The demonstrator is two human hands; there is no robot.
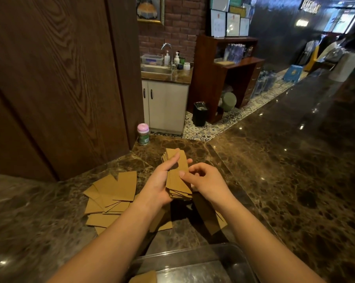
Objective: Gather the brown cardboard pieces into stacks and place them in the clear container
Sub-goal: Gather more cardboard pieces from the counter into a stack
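My left hand (159, 181) grips a stack of brown cardboard pieces (177, 177) above the dark marble counter, thumb across its top face. My right hand (203, 179) pinches the stack's right edge with thumb and curled fingers. Several loose cardboard pieces (111, 196) lie fanned out on the counter to the left, and more pieces (218, 221) lie under my forearms. The clear container (223, 256) stands at the bottom of the view near me, with one cardboard piece (145, 277) showing inside it.
A pink-lidded green jar (143, 133) stands at the counter's far corner beside the dark wood panel (60, 88). The marble counter (295, 170) runs off to the right. Beyond it are a sink cabinet (165, 103) and a black bin (200, 113).
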